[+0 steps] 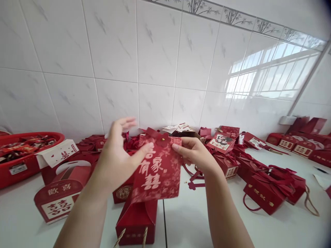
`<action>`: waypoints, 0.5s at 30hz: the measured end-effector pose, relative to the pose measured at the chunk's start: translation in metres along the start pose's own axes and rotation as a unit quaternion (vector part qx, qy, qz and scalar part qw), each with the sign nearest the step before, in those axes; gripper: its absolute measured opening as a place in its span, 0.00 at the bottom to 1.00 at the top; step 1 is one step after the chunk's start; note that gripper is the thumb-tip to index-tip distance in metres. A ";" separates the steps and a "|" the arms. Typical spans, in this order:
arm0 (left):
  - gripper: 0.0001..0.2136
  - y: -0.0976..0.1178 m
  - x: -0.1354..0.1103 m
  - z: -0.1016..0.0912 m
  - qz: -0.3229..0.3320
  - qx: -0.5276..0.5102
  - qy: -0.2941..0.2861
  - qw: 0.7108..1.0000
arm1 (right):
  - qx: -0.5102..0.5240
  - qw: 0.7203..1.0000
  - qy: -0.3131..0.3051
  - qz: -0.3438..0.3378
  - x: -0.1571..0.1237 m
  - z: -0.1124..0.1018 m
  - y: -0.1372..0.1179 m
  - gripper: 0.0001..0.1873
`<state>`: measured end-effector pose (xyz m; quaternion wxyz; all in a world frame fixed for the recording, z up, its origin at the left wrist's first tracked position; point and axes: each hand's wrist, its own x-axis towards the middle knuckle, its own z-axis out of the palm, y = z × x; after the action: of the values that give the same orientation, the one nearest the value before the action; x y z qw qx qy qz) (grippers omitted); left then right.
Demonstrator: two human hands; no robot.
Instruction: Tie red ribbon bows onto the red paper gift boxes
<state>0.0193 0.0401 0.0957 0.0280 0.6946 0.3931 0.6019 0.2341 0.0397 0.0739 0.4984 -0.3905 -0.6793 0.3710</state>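
A red gift bag (169, 184) with pale Chinese characters, a floral print and a flower-shaped tab with a gold stud hangs upright in front of me. My right hand (196, 153) pinches its upper right edge, thumb on the front. To the left, my left hand (116, 156) is open with fingers spread. Its thumb lies across the front of the bag; I cannot tell whether it touches. Below the bag stands a red box with rope handles (137, 224), partly covered by it. Another red box (122, 193) shows behind the bag's lower left.
At left are a red plastic basin (31, 156) of small wrapped items and a dome-topped red box (60, 196). Ribboned red boxes (267, 189) and several others crowd the right. A red paper strip (196, 185) lies on the white table (188, 220). A tiled wall (155, 62) rises behind.
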 end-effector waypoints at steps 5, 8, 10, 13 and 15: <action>0.31 -0.017 0.010 -0.014 0.010 -0.022 0.105 0.994 | -0.130 0.894 0.429 -0.023 0.016 -0.045 0.032 0.24; 0.30 -0.016 0.011 -0.022 0.018 -0.051 0.127 0.990 | -0.116 0.839 0.527 -0.068 0.022 -0.064 0.047 0.40; 0.27 -0.012 0.009 -0.023 0.003 -0.061 0.140 0.988 | -0.108 0.848 0.514 -0.063 0.023 -0.067 0.050 0.43; 0.21 -0.004 0.005 -0.023 -0.050 -0.058 0.178 0.981 | -0.095 0.869 0.477 -0.087 0.022 -0.056 0.045 0.38; 0.19 0.000 0.003 -0.023 -0.073 -0.052 0.189 0.978 | -0.095 0.882 0.448 -0.112 0.022 -0.045 0.038 0.33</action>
<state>-0.0010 0.0322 0.1046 0.0330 0.5350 0.4093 0.7384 0.2791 0.0806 0.0582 0.7480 -0.4820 -0.4551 0.0319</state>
